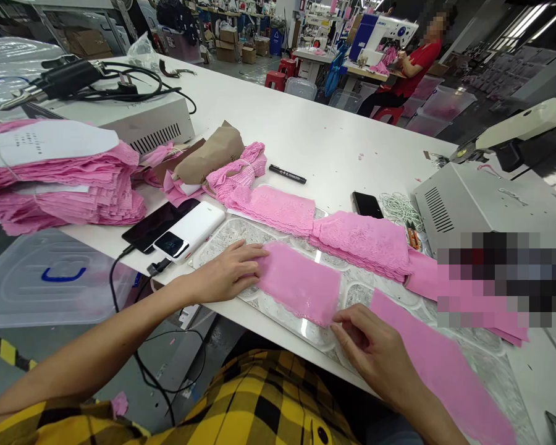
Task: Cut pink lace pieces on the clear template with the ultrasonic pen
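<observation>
White worktop (306,114): one marker (287,173), one white power bank (194,227). Left hand (227,271) extended, fingertips on one pink panel (301,284); right hand (373,346) curled at its corner, pinch unclear.

Single head-worn view: you face forward and down, over your plaid shirt (269,402) onto the white tabletop (324,133). Your left hand (229,272) and right hand (377,343) lie near, below mid-frame; the blue-and-white sewing machine (383,32) shows far off, up top.
</observation>
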{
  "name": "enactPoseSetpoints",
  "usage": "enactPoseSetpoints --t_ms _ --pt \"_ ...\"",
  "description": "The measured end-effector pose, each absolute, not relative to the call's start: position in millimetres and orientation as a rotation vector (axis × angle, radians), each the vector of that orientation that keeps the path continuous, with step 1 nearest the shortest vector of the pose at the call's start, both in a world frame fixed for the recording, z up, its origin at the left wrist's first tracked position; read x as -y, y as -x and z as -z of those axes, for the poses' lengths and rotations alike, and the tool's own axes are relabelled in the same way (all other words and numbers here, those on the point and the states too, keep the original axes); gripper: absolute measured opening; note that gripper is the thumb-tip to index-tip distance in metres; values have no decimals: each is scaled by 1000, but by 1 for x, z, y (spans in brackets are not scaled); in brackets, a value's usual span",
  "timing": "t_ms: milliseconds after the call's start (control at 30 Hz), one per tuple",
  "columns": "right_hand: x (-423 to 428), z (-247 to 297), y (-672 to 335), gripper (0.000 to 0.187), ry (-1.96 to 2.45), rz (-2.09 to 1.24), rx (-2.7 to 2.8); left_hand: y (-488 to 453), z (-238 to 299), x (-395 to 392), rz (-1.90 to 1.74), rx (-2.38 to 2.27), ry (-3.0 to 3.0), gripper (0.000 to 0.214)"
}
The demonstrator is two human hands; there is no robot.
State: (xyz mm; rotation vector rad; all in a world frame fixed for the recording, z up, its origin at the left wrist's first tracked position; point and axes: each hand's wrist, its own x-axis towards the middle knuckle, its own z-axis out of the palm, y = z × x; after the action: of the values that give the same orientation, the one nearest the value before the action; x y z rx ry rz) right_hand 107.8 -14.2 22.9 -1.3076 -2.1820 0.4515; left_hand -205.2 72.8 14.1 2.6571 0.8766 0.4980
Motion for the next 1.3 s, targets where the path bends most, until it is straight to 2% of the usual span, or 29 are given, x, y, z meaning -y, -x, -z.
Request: enactPoseSetpoints --t_ms 67,200,367,533,633,1067,1300 --pt "17 -18 -104 4 1241 -395 2225 207 -15 -72 -487 -864 -2655 23" --pt "15 -7 -98 10 1201 -267 2266 209 -13 -74 -478 -870 -2654 24" --pt "9 -12 -104 18 1331 -430 2217 209 -15 -74 -444 -861 -2636 24" --pt "12 -16 -104 7 1263 -539 2247 209 -17 -72 -395 -813 -2622 17" --pt "14 -15 -102 11 1207 -516 2291 209 -16 -72 -387 -799 -2631 16" --pt "13 -9 -115 15 1261 -309 2279 190 -24 -51 -452 -719 -2693 26" --pt "15 -18 -106 15 1266 -489 2241 161 -13 -41 -465 -650 -2766 32"
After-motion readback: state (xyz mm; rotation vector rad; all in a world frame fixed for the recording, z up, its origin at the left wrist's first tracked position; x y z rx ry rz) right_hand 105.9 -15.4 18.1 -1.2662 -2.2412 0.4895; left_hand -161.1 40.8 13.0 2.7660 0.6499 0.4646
